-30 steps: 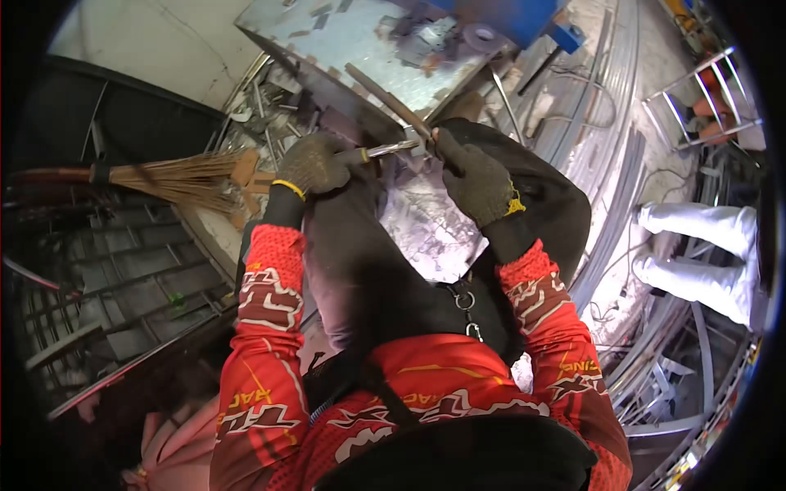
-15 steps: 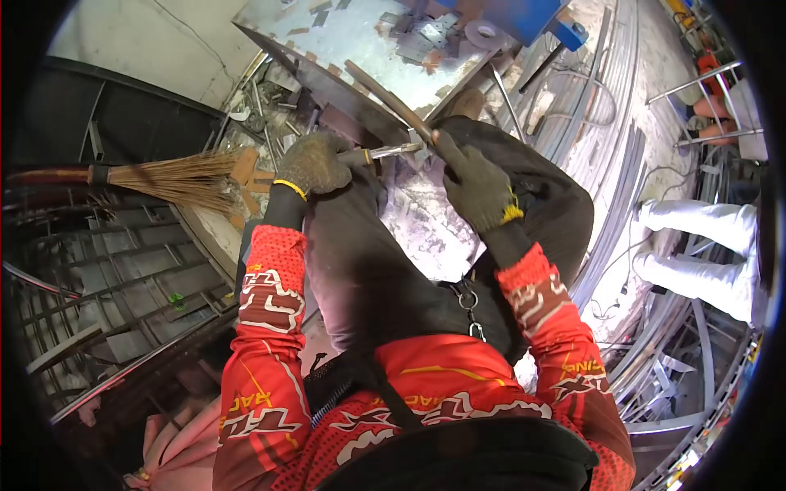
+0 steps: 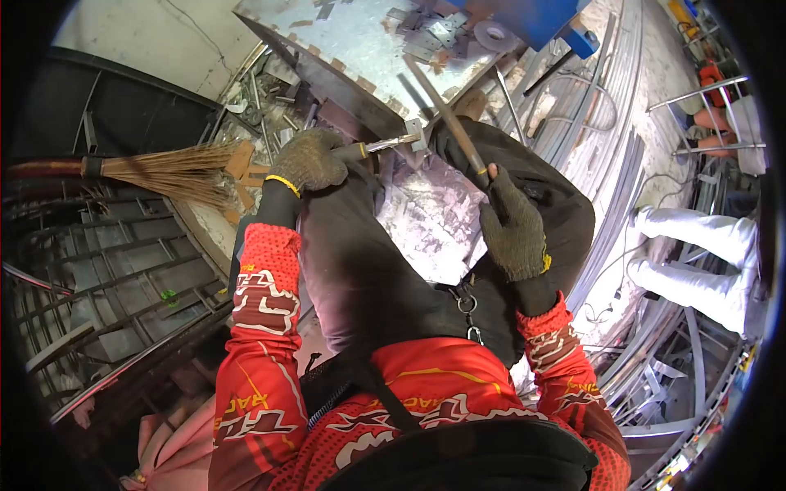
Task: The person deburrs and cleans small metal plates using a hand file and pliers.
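My left hand (image 3: 307,162), in a grey knitted glove, is closed around a tool that looks like pliers (image 3: 385,145). At its tip is a small metal plate (image 3: 416,135). My right hand (image 3: 516,225), gloved too, grips the near end of a long brown bar that looks like a file (image 3: 446,114). The file slants up and away over my right knee, its far end in front of the metal worktable, and stands apart from the plate to its right. Most of the pliers' handle is hidden in my left glove.
Ahead stands a metal-topped worktable (image 3: 360,49) with small metal plates (image 3: 434,34) and a round disc (image 3: 494,34). A broom (image 3: 168,170) lies left. Long metal strips (image 3: 573,147) cover the floor on the right, where another person's white-trousered legs (image 3: 696,237) show.
My right hand has drawn back toward my body and to the right, taking the file away from the small plate. My left hand has shifted slightly to the left.
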Available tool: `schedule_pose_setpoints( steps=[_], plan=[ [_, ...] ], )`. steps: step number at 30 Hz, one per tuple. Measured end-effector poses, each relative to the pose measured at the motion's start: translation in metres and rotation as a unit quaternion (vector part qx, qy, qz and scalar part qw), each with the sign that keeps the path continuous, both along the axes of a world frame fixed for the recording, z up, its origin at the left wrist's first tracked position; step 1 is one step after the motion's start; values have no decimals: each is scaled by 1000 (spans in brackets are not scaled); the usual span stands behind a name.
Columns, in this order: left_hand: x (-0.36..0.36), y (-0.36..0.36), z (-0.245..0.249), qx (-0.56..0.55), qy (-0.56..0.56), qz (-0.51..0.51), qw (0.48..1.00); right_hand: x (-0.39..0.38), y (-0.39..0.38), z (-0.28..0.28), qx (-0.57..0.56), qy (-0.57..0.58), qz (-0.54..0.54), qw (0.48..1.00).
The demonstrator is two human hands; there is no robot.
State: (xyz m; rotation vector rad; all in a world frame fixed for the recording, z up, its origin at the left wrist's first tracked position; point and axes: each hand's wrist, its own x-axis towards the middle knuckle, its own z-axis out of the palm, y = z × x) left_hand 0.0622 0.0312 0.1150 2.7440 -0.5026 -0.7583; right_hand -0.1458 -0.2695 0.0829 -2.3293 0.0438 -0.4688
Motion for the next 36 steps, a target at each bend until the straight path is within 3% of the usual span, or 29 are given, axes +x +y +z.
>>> schedule_pose_setpoints(
  steps=[4, 6, 9, 12, 14, 18, 23, 30, 36],
  plan=[
    [-3, -3, 5, -2, 20, 21, 1000, -15, 8, 13, 25, 47, 15, 998],
    [-5, -4, 6, -9, 11, 43, 999, -20, 8, 13, 0, 114, 22, 993],
    [-7, -4, -3, -21, -9, 55, 998, -15, 14, 0, -33, 125, 22, 991],
    [-7, -2, 3, -39, -44, -48, 997, 28, 24, -10, -91, 37, 11, 995],
    [-9, -1, -4, -37, -44, -21, 998, 46, 25, -15, -84, -3, 9, 996],
    [-8, 3, -5, -43, -39, 5, 998, 17, 24, -10, -112, 40, 12, 993],
    [-14, 0, -8, -29, -82, -14, 996, -48, 27, -8, -43, 61, 0, 997],
    [-17, -1, -9, -19, -94, -16, 995, 48, 39, -18, -89, 31, -1, 996],
    [-11, -1, -10, 3, -89, -35, 995, 2, 24, 1, -78, 99, 13, 992]
  ],
)
